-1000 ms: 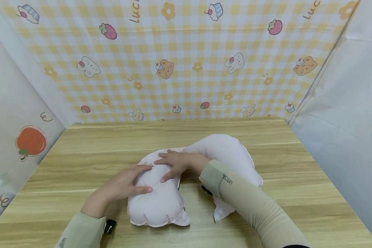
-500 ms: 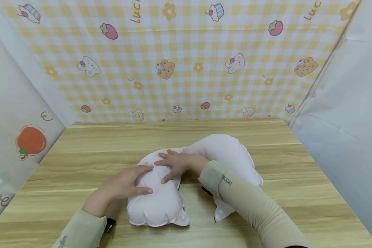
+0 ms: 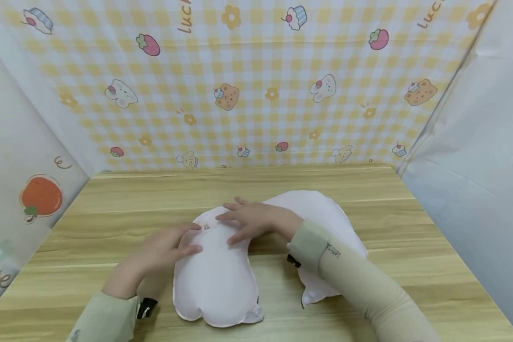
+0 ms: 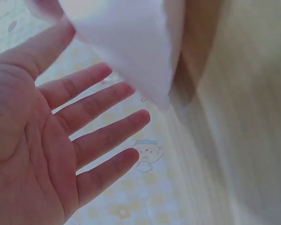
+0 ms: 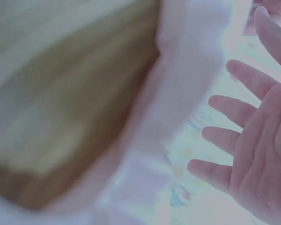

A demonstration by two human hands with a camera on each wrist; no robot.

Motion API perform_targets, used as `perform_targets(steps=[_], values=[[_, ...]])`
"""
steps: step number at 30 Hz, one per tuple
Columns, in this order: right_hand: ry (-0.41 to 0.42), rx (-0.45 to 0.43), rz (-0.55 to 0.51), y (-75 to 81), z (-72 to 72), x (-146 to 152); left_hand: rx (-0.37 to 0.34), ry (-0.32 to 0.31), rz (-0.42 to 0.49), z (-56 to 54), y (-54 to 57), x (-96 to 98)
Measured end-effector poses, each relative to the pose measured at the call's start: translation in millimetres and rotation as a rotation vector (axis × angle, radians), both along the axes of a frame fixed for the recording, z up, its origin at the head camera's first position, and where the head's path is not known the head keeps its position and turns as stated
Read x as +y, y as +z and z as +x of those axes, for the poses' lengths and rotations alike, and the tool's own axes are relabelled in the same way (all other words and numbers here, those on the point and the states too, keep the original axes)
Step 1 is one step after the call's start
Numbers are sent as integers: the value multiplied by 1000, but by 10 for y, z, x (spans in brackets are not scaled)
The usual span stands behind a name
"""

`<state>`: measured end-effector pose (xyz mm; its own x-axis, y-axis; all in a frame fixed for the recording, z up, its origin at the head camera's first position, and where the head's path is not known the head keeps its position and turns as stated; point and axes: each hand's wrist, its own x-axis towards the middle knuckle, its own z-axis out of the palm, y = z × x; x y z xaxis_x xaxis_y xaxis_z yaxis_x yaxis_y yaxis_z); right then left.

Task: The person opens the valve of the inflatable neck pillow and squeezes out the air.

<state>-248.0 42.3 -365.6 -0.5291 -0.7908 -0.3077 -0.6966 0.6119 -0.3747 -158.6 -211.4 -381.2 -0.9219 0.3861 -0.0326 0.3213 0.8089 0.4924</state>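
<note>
A pale pink U-shaped neck pillow [image 3: 215, 280], puffed up and seamed at its edges, lies on the wooden table with both ends toward me. Over the outer side of its left arm is my left hand [image 3: 162, 249], fingers spread; in the left wrist view the fingers are straight and the thumb tip is by the pillow's edge. My right hand [image 3: 256, 219] reaches across the pillow's bend with spread fingers. In the right wrist view its straight fingers look apart from the fabric. A small brownish mark [image 3: 205, 227] shows between the hands. The right sleeve hides part of the pillow's right arm.
The wood-grain table [image 3: 410, 266] extends on both sides of the pillow. Behind it rises a yellow checked cloth [image 3: 273, 71] with printed cartoons. Pale sheets [image 3: 474, 142] hang at the sides. A black clip-like piece [image 3: 147, 308] sits at the left cuff.
Both hands have lifted off the pillow's left arm and drawn slightly apart. That arm now looks longer and smoother, its pressed creases gone. The right arm end has shifted a little right.
</note>
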Motion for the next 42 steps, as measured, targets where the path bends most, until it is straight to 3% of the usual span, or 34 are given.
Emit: perform_targets(steps=[4,8,14,20,25,33,42], values=[[-15,9,-93,158,46,303,31,19,-25,-57,54,-29],[-37,65,-165,216,105,712,36,26,-17,-111,51,-27],[-119,157,-246,116,260,1274,25,10,-11,-175,31,15],[-171,236,-285,-10,446,1651,-16,-6,-4,-238,15,58],[-188,318,-263,-119,539,1812,-50,-18,4,-273,-13,91],[-220,371,-264,-230,600,1904,-51,-61,-1,-291,-63,110],[-219,347,-264,-298,594,1876,-17,-110,-20,-308,-84,120]])
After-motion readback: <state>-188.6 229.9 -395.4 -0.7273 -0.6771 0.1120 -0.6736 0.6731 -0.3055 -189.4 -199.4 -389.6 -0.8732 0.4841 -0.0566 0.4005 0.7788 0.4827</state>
